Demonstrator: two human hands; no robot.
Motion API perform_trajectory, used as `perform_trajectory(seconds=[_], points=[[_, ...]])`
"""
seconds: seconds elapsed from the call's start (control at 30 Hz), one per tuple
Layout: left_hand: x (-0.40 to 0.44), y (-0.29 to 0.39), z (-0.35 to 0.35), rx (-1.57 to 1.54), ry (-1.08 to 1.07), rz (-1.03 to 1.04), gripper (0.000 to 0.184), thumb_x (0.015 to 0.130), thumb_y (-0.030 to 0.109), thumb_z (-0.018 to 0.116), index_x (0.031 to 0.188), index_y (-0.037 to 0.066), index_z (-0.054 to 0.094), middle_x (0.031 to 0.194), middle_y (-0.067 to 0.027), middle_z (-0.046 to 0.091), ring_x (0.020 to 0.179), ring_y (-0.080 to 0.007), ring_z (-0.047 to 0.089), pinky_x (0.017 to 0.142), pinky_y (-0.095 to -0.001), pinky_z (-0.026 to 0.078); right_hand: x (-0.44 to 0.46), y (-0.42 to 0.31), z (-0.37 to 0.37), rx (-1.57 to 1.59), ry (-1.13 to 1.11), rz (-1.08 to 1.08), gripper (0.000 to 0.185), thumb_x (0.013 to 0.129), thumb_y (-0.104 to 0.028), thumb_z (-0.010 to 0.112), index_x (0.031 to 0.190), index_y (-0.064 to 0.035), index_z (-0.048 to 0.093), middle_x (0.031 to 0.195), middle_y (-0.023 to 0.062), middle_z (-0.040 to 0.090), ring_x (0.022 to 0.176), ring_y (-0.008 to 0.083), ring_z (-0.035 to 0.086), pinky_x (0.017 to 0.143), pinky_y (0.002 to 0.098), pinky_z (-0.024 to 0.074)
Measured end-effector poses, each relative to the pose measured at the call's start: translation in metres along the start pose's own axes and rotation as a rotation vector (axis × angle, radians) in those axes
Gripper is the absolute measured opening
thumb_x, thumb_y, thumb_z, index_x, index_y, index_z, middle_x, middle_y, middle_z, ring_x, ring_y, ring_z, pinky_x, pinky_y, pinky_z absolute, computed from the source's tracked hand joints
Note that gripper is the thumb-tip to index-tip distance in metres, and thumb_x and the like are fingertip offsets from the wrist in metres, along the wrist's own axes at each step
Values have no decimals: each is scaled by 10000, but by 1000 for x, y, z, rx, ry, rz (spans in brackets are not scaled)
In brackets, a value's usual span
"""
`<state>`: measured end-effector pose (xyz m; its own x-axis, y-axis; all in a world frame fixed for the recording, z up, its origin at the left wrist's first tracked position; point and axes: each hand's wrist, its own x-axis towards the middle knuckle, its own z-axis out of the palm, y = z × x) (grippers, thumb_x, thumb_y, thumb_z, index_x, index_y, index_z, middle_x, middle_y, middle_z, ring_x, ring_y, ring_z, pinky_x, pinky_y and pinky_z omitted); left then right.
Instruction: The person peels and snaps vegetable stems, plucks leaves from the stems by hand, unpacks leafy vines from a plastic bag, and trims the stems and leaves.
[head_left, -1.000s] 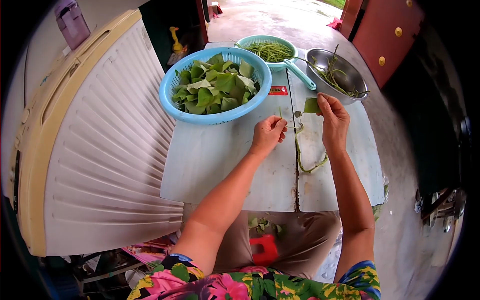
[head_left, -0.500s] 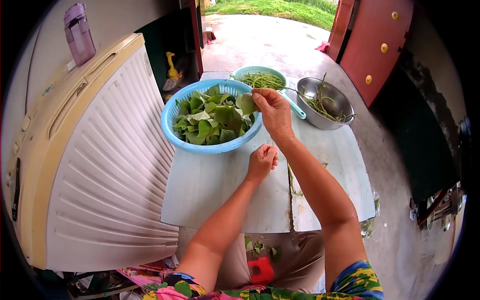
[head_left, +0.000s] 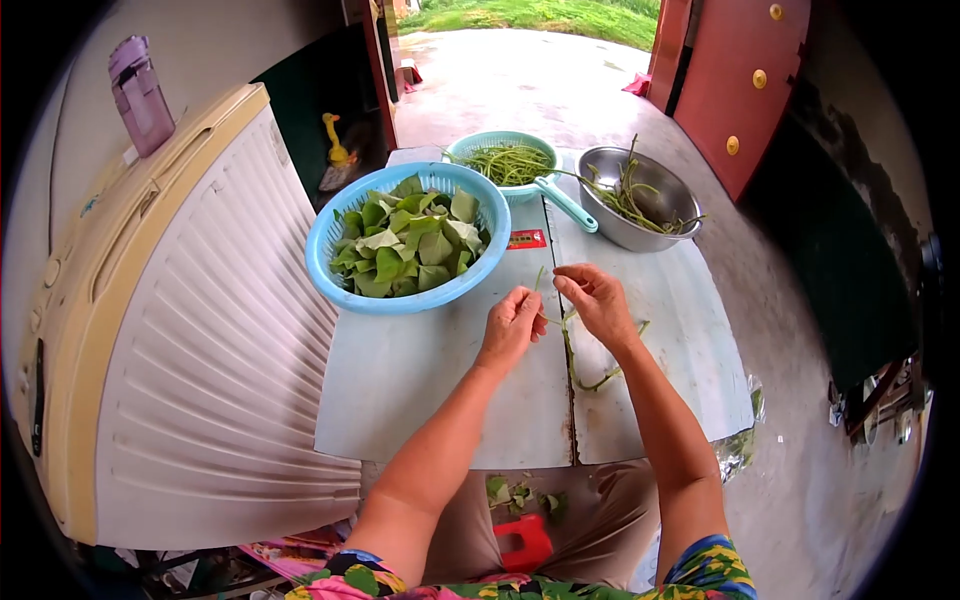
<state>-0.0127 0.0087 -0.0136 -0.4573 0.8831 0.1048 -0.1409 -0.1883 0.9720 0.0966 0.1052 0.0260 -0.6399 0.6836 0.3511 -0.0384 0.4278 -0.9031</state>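
My left hand [head_left: 513, 325] is closed around a thin green stem [head_left: 540, 279], whose tip pokes up above the fingers. Just to the right, my right hand [head_left: 596, 305] has its thumb and fingertips pinched close to that stem; what lies between them is too small to make out. Beyond my left hand stands a blue basket [head_left: 487, 272] heaped with broad green leaves [head_left: 405, 240]. More green stems [head_left: 571, 360] lie on the table below my right hand.
A smaller green strainer [head_left: 552, 152] with a handle holds thin stems [head_left: 508, 163]. Beside it, a steel bowl [head_left: 648, 238] contains longer stems. A red packet [head_left: 527, 239] lies on the pale table [head_left: 420, 390]. A white ribbed panel [head_left: 215, 350] rises at left.
My right hand has come down from the blue basket toward my left hand, and the leaf it held is out of its fingers. The view has shifted slightly.
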Motion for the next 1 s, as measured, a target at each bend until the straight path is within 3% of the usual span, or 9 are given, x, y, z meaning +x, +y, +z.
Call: perform_trajectory(seconds=[0.23,0.33,0.5,0.67,1.0], points=[[-3,-1,5,162,-86,9,248,878,265,464,759,50,499,609,-1,502,522,-70,473,475,-197,385,-19,22,4,369,-168,104,152,801,-147,585,789,4,594,728,5,570,673,61,502,611,220,423],[-4,0,9,216,-78,16,239,869,259,487,757,48,508,607,2,505,518,-65,462,473,-192,379,-20,21,-1,202,-115,-69,100,814,-106,568,791,-9,575,732,-11,529,649,68,461,622,225,413],[-3,-4,10,272,-21,40,191,857,209,511,773,38,522,646,-13,523,533,-63,464,469,-188,377,-20,19,-3,261,-31,4,119,797,-124,582,765,-15,546,669,-21,532,613,52,471,562,210,402],[-2,-3,7,103,-19,26,143,855,173,505,815,37,516,679,-23,543,543,-82,498,463,-199,403,-18,16,-2,436,39,112,123,797,-142,582,787,-21,558,678,-15,547,601,39,462,532,183,383],[1,-3,2,58,114,-3,152,839,200,537,796,54,519,611,-3,506,496,-76,478,419,-204,379,-15,24,-4,379,96,86,147,809,-164,576,797,-18,584,673,-17,556,606,42,475,546,186,397]])
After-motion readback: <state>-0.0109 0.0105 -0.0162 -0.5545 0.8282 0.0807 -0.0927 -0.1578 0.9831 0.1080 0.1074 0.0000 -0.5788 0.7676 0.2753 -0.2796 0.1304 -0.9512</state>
